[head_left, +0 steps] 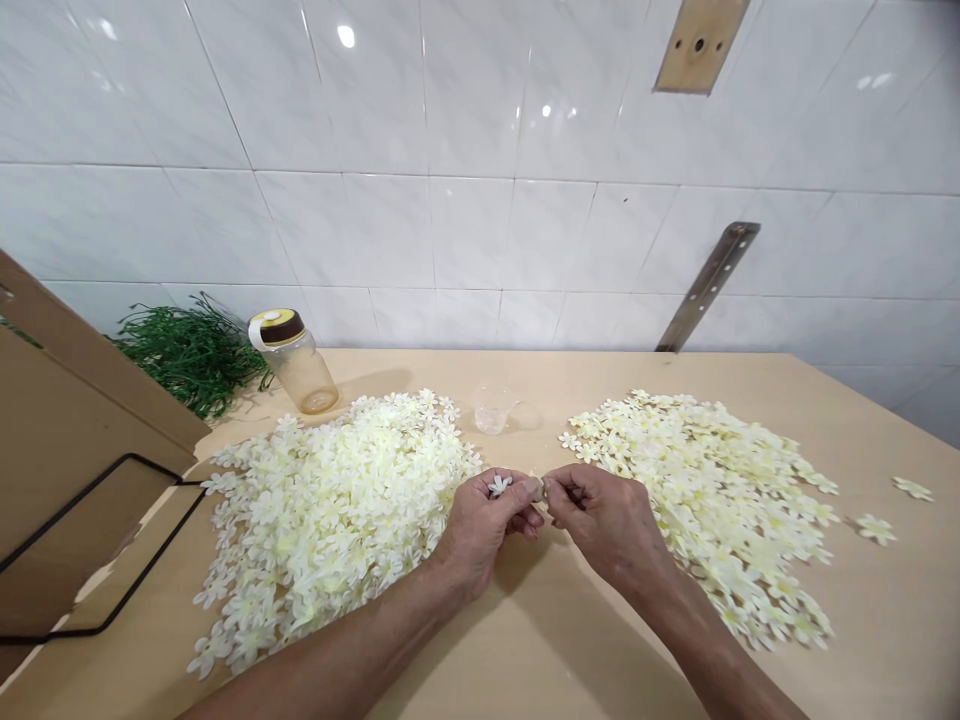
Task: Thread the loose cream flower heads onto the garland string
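My left hand point(491, 515) is closed, with a small white artificial flower point(499, 486) showing above its curled fingers. Against its fingertips comes my right hand point(600, 510), closed in a pinch. A tiny pale piece, perhaps another flower, lies between the two sets of fingertips; most of it is hidden. To the left spreads a large heap of white artificial flowers point(352, 490), close beside my left hand. A second, flatter heap of cream flowers point(727, 490) lies just right of my right hand.
Behind my hands stands a small clear plastic cup point(493, 410). A bottle with a yellow and brown lid point(294, 360) and green artificial stems point(191, 350) are at the back left. A cardboard box point(75, 440) and black wire frame point(120, 628) edge the left side. Loose flowers point(874, 529) lie far right.
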The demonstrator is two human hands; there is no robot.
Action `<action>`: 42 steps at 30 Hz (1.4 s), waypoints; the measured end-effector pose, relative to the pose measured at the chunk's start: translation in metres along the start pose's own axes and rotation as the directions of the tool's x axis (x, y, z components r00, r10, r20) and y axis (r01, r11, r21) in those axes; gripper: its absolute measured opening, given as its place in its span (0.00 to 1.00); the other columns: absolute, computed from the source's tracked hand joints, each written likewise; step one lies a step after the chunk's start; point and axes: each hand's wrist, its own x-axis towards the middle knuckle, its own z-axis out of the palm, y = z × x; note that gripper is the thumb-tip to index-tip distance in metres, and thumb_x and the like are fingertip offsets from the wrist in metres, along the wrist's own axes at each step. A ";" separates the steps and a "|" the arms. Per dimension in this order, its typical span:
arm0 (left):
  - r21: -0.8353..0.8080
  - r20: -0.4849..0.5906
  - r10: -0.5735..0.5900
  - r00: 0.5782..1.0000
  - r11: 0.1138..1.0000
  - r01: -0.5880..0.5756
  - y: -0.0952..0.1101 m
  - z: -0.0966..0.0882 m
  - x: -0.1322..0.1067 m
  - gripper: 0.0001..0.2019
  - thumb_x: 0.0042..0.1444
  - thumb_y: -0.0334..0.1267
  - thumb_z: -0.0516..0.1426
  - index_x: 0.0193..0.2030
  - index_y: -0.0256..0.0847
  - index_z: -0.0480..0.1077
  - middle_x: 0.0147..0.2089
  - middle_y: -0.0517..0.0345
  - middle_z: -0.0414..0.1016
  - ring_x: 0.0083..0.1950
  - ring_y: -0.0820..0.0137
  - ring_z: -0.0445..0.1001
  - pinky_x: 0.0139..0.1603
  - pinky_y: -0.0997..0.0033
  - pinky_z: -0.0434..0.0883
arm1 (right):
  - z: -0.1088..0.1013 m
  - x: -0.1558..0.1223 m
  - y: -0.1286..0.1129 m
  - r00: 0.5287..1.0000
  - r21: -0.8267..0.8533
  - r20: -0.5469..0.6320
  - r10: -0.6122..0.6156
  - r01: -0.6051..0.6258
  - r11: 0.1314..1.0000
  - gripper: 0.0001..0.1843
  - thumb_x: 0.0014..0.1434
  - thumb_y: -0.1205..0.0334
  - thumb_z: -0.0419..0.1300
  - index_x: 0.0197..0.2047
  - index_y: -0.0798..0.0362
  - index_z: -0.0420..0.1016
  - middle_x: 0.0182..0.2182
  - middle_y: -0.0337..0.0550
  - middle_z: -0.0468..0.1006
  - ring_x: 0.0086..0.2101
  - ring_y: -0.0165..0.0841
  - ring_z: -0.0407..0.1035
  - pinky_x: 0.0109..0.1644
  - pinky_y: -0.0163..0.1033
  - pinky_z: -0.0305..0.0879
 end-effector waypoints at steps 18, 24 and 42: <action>-0.047 0.032 -0.035 0.999 0.998 0.037 0.000 -0.001 0.002 0.14 0.51 0.43 0.65 0.36 0.32 0.73 0.24 0.56 0.73 0.26 0.75 0.69 0.27 0.76 0.66 | 0.000 0.003 0.007 0.938 0.366 0.233 0.258 -0.330 0.870 0.12 0.58 0.57 0.55 0.29 0.52 0.75 0.24 0.38 0.80 0.26 0.33 0.77 0.30 0.32 0.70; -0.052 0.034 -0.055 0.998 0.997 0.057 0.001 -0.001 0.003 0.16 0.50 0.44 0.65 0.36 0.32 0.74 0.24 0.57 0.72 0.24 0.76 0.67 0.27 0.77 0.64 | 0.004 0.007 0.017 0.897 0.458 0.330 0.293 -0.424 0.781 0.11 0.58 0.56 0.56 0.31 0.53 0.74 0.24 0.40 0.79 0.25 0.33 0.76 0.30 0.34 0.71; -0.073 0.004 -0.047 0.999 0.996 0.047 -0.001 -0.003 0.005 0.17 0.48 0.46 0.66 0.34 0.32 0.73 0.23 0.57 0.72 0.23 0.76 0.67 0.26 0.77 0.64 | 0.000 0.014 0.026 0.881 0.633 0.339 0.329 -0.473 0.614 0.12 0.53 0.56 0.59 0.25 0.54 0.71 0.20 0.36 0.70 0.21 0.28 0.65 0.25 0.34 0.67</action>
